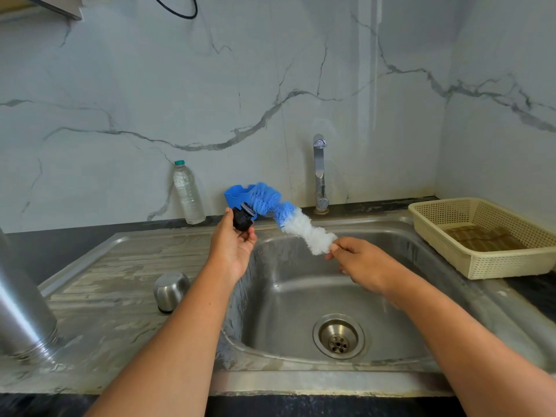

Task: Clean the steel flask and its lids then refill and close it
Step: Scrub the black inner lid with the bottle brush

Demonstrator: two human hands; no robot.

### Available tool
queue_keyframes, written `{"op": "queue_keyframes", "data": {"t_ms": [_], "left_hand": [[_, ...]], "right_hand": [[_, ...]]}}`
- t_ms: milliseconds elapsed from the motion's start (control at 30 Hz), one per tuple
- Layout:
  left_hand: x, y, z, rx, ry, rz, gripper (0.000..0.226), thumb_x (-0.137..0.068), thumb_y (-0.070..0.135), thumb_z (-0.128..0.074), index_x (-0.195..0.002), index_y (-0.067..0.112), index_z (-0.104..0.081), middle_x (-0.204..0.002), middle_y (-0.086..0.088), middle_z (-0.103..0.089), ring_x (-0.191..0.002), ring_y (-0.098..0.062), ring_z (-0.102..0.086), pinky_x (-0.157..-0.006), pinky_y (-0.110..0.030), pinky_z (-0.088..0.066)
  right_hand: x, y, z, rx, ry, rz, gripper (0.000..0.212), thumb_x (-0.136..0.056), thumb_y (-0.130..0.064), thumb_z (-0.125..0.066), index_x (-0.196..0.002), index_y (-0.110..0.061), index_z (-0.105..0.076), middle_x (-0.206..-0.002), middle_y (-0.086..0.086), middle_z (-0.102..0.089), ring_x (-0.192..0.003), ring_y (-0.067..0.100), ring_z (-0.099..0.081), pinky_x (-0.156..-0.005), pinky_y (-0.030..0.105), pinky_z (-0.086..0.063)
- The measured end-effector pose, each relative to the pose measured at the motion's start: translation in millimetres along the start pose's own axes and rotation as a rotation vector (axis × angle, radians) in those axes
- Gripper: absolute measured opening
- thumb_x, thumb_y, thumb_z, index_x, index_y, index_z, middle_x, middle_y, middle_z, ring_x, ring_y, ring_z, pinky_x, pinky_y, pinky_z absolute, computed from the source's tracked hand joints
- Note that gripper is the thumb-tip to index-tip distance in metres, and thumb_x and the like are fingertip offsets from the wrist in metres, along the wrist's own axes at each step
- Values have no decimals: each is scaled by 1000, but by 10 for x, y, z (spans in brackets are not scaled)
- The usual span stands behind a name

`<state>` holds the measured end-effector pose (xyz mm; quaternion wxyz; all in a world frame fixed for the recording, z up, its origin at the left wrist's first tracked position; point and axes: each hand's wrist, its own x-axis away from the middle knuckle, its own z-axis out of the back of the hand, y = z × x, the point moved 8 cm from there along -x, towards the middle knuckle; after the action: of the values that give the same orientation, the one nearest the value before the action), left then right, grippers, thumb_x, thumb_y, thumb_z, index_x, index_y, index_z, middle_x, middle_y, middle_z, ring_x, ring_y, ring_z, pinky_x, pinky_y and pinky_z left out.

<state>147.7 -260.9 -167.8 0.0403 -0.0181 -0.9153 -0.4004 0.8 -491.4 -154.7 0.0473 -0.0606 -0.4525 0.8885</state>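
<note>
My left hand (233, 246) holds a small black inner lid (242, 218) over the left rim of the sink basin (301, 296). My right hand (359, 260) grips the handle end of a blue and white bottle brush (288, 216); the blue bristle tip touches the lid. The steel flask body (21, 308) stands upside down on the drainboard at the far left, partly cut off by the frame. The steel outer cap (171, 291) sits upside down on the drainboard, left of the basin.
A tap (319, 173) rises behind the basin, with no water visibly running. A clear plastic water bottle (188, 194) stands against the marble wall. A blue holder (237, 195) sits behind the lid. A cream plastic basket (481, 236) lies at the right. The drain (338, 337) is open.
</note>
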Motion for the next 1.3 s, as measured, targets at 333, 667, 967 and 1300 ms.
{"op": "queue_keyframes", "data": {"t_ms": [333, 667, 967, 1300], "left_hand": [[40, 53, 43, -32, 31, -36, 42, -101, 41, -64, -124, 7, -64, -112, -13, -66, -88, -16, -60, -65, -21, -57], [92, 44, -40, -185, -23, -55, 29, -101, 37, -65, -110, 9, -64, -109, -11, -68, -85, -15, -62, -68, -22, -57], [95, 196, -59, -295, -44, -232, 36, -99, 13, -68, -133, 6, -60, -129, -8, -64, -113, -16, -65, -89, -27, -59], [128, 347, -61, -612, 17, -500, 51, -88, -1, -78, -125, 30, -64, -128, -1, -66, -114, -13, -66, -97, -26, -53]], "right_hand": [[-11, 10, -13, -86, -8, 53, 22, -105, -37, -50, -107, -39, -72, -70, -7, -54, -50, 0, -43, -56, 23, -36], [-25, -4, -55, 29, -33, 82, 24, -106, -33, -50, -97, -42, -70, -68, 1, -48, -63, 16, -42, -60, 29, -39], [-11, -36, -19, 234, 7, 68, 26, -107, -27, -47, -104, -32, -71, -76, -2, -65, -61, 11, -52, -59, 28, -45], [66, -142, 41, 340, 41, 76, 27, -107, -23, -44, -115, -28, -70, -82, -3, -67, -67, 16, -61, -63, 31, -52]]}}
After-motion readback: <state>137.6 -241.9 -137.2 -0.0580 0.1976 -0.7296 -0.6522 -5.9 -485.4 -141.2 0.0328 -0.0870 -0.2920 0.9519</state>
